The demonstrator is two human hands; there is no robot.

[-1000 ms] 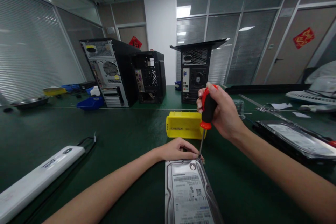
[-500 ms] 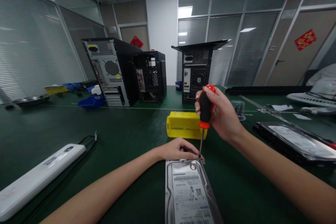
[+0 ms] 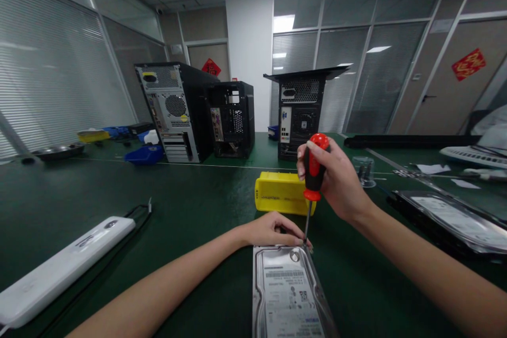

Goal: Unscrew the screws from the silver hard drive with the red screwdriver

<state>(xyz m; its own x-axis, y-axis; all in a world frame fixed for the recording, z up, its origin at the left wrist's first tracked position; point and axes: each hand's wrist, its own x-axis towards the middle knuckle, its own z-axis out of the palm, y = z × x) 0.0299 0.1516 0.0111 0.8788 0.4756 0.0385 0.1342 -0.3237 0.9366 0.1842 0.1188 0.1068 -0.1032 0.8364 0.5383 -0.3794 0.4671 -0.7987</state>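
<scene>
My right hand [image 3: 336, 177] is wrapped round the red and black handle of a screwdriver [image 3: 313, 171], which stands nearly upright. Its metal shaft runs down to the far right corner of a silver hard drive [image 3: 287, 296]. The drive lies label up on the green table, its near end cut off by the frame. At the drive's far edge, my left hand [image 3: 273, 229] grips it, thumb along the edge and fingers curled over beside the screwdriver tip. The tip and the screw under it are too small to make out. Just behind sits a yellow bin [image 3: 277, 193].
Three computer cases [image 3: 174, 111] stand at the back. On the right lie another hard drive [image 3: 455, 216] and a clear cup [image 3: 363, 171]. A white power strip [image 3: 75, 264] with a black cord lies on the left, a blue tray [image 3: 143, 155] farther back.
The screwdriver handle has turned in my right hand, so more red faces me. The whole view has shifted slightly; my left hand stays on the drive.
</scene>
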